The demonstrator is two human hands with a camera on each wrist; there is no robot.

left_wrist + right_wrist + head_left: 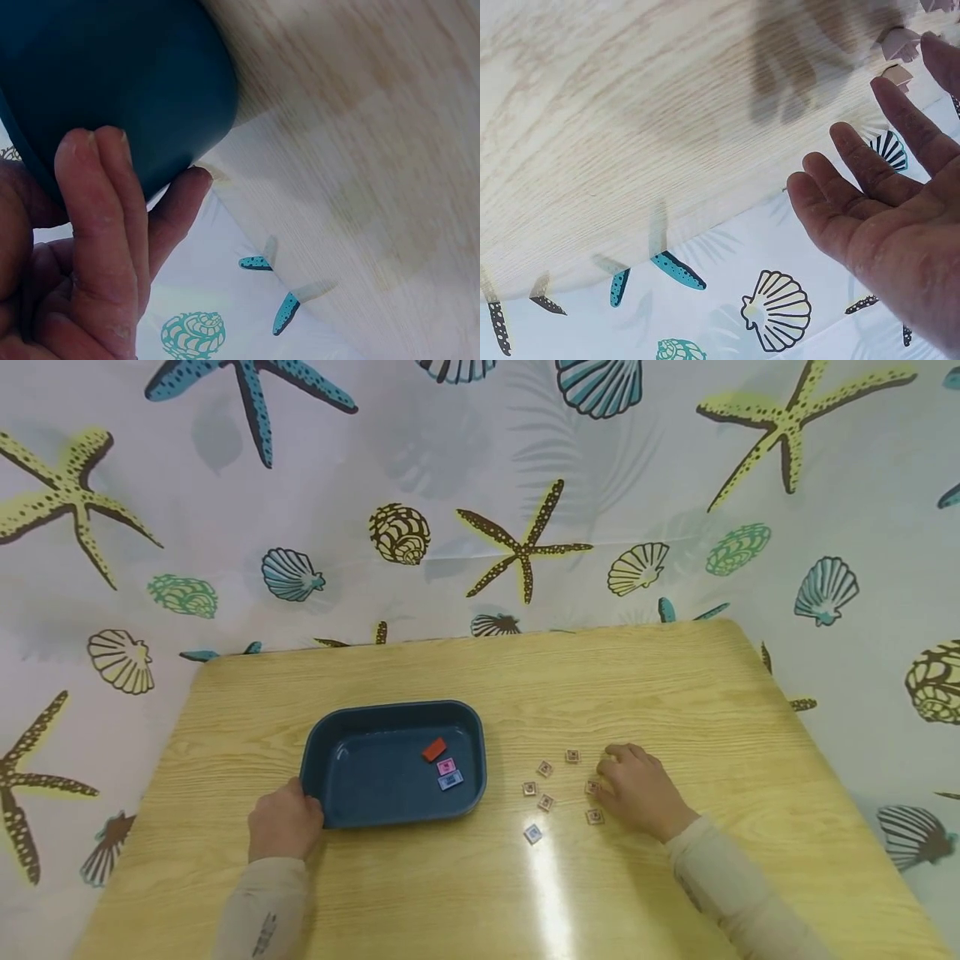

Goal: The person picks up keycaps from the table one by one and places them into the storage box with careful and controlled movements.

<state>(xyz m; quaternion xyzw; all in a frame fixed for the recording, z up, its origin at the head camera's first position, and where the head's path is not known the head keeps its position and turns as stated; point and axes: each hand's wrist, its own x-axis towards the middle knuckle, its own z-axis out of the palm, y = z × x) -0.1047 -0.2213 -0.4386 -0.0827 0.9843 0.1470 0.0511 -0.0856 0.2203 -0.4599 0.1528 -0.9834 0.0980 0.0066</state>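
A dark blue plastic tray (393,818) rests on the table; my left hand (283,822) holds its left end. In the left wrist view the fingers (101,217) lie against the tray's outer wall (127,75). Inside the tray are a red piece (434,749), a pink piece (446,767) and a blue piece (450,780). Over a scatter of small square pinkish-brown tiles, my right hand (641,797) hovers with loosely bent, spread fingers. Its fingertips are near one tile (592,787); whether they touch it I cannot tell. The right wrist view shows nothing in the palm (907,255).
Several more tiles lie between tray and right hand, among them an upper tile (573,757) and a lower tile (595,817). A pale blue-white tile (532,833) lies nearest the front. The wooden table (600,677) meets a shell-and-starfish cloth (450,593) behind.
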